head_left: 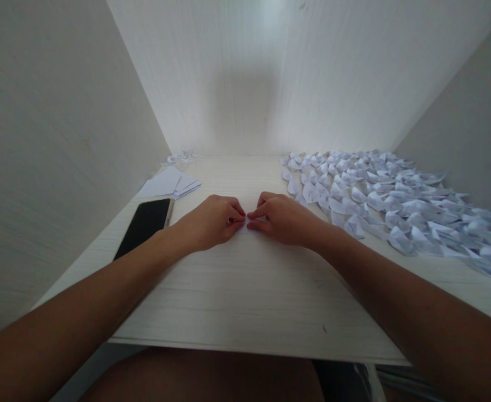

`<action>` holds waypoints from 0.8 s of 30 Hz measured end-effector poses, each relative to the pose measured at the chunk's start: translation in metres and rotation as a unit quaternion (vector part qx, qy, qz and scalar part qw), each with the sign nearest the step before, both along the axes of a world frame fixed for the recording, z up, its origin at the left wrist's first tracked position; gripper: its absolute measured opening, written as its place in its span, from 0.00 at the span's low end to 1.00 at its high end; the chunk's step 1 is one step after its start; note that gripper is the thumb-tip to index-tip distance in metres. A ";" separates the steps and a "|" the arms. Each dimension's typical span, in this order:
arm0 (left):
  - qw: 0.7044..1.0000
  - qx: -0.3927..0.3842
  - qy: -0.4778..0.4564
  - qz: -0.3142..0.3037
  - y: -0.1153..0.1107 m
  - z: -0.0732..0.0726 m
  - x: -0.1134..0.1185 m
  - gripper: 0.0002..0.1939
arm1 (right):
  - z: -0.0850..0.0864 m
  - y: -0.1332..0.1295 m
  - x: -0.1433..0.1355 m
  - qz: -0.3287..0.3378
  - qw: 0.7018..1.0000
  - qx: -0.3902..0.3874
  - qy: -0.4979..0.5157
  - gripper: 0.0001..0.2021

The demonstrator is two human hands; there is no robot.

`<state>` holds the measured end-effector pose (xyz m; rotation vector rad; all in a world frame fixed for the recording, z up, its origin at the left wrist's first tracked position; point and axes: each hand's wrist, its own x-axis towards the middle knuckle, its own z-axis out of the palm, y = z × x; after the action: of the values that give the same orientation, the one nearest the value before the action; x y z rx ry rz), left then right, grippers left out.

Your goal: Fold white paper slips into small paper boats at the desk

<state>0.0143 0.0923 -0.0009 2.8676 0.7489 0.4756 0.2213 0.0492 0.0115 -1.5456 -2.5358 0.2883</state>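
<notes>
Both hands meet at the desk (245,279) middle: the left hand (210,223) and right hand (283,219) pinch one small paper (245,225) between closed fingertips, pressing a fold. Next, I think, the crease needs firm, even pressure. Folded pieces (388,206) lie to the right, a phone (145,225) and sheets (170,183) to the left.

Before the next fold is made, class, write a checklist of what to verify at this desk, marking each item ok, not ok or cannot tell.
1. Both hands on the small white paper piece: ok, left hand and right hand pinch it at their fingertips.
2. Paper flat on the pale wooden desk: cannot tell, fingers hide it.
3. Stack of flat white paper sheets within reach: ok, far left.
4. Black smartphone apart from the left hand: ok, beside the wrist.
5. Heap of folded white paper pieces apart from the right hand: ok.
</notes>
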 end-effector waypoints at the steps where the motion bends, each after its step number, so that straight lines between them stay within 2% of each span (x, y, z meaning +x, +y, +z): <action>1: 1.000 0.001 0.000 0.002 0.000 0.000 0.000 0.09 | 0.000 0.000 0.000 -0.001 1.000 -0.002 0.001 0.14; 9: 1.000 -0.006 0.005 0.018 0.000 -0.001 0.000 0.09 | -0.002 0.000 0.001 0.006 1.000 0.006 -0.005 0.14; 24: 0.999 -0.009 0.042 0.026 -0.002 0.000 0.001 0.12 | -0.002 -0.005 -0.005 0.006 0.995 0.033 -0.093 0.17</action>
<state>0.0149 0.0904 -0.0010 2.8733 0.8385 0.3556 0.2158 0.0441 0.0098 -1.6022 -2.6631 0.0645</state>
